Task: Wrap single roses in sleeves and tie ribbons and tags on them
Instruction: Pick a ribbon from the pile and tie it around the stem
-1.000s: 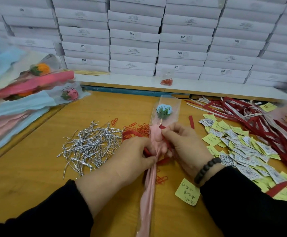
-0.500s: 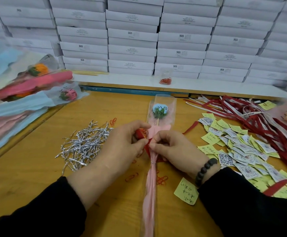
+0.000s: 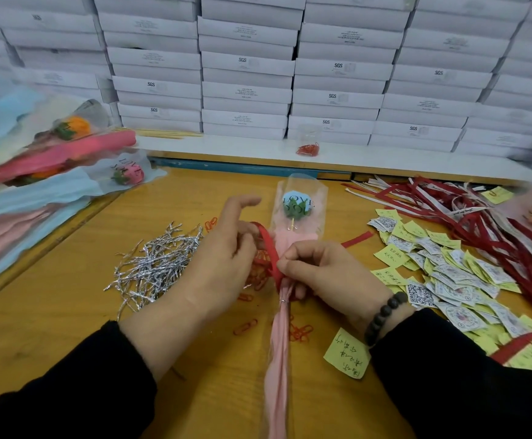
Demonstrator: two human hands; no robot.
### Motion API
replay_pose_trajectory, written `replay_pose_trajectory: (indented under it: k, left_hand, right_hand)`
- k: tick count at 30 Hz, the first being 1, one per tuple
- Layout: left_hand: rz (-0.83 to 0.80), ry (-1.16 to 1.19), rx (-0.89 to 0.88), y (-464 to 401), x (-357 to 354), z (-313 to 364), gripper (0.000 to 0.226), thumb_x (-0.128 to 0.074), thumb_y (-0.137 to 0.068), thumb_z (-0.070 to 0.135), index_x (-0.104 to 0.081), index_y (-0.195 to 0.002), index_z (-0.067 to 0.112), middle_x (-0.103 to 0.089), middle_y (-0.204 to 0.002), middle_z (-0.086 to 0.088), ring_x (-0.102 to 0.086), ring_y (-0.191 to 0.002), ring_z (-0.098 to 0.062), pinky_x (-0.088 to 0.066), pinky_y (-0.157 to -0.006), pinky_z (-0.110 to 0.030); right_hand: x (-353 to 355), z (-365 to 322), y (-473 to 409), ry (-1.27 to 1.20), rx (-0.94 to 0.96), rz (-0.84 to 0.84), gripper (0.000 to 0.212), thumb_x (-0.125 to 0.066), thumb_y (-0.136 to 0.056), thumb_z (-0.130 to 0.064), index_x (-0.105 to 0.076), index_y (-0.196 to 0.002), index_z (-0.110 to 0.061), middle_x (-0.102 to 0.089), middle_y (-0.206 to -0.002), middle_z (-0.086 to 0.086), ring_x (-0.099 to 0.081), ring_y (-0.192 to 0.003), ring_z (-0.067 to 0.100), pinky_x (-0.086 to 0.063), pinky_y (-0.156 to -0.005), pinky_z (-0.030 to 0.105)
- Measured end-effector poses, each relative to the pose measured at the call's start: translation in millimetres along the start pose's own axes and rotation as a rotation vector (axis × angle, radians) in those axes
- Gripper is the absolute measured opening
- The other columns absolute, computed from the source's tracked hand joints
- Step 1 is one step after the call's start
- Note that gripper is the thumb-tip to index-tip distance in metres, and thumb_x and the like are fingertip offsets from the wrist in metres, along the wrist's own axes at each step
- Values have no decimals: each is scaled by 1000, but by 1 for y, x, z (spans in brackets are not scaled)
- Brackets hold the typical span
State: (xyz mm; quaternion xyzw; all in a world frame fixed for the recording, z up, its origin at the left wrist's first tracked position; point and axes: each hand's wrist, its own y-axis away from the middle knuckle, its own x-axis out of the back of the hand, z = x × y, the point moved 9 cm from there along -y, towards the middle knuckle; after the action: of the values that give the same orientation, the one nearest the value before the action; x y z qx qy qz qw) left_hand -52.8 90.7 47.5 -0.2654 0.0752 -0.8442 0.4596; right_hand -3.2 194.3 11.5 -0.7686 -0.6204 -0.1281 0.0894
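Observation:
A single rose with a light blue head (image 3: 296, 206) lies lengthwise on the wooden table (image 3: 52, 312), inside a clear sleeve with pink lining (image 3: 279, 359). A red ribbon (image 3: 269, 248) loops around the sleeve's gathered neck. My left hand (image 3: 223, 264) pinches the ribbon's loop at the sleeve's left, its index finger lifted. Gripping the neck where the ribbon crosses is my right hand (image 3: 325, 274). One free ribbon end (image 3: 356, 239) pokes out to the right.
Silver twist ties (image 3: 157, 267) lie left of my hands. Red paper clips (image 3: 299, 332) are scattered near the sleeve. Yellow notes and printed tags (image 3: 442, 267) and red ribbons (image 3: 480, 223) cover the right side. Wrapped roses (image 3: 55, 166) pile at the left, white boxes (image 3: 245, 68) stack behind.
My left hand came up from the stem to the sleeve's neck and drew the red ribbon into a loop there. My right hand stayed gripping the neck.

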Motion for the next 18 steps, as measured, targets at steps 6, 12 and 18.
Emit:
replay_pose_trajectory:
  k: [6, 12, 18]
  left_hand:
    - [-160, 64, 99, 2, -18, -15, 30, -48, -86, -8, -40, -87, 21, -61, -79, -15, -55, -71, -29, -45, -64, -39]
    - [-101, 8, 76, 0, -14, -15, 23, -60, -83, -5, -50, -89, 16, -66, -71, -7, -53, -59, -14, -44, -54, -24]
    - [-69, -67, 51, 1, -11, -16, 24, -62, -81, -2, -49, -80, 18, -63, -67, -6, -52, -57, -16, -42, -55, -30]
  right_hand:
    - [2, 0, 0, -23, -16, 19, 19, -55, -90, -8, -61, -72, -9, -64, -65, 11, -49, -39, 3, -35, -40, 9]
    - [-1, 0, 0, -9, -2, -29, 24, -57, -90, -18, -63, -70, -8, -68, -70, 15, -50, -43, 3, -35, -42, 9]
    - [-4, -1, 1, 3, 20, -64, 20, -70, -80, -23, -67, -74, -5, -70, -70, 11, -53, -52, 7, -44, -52, 13]
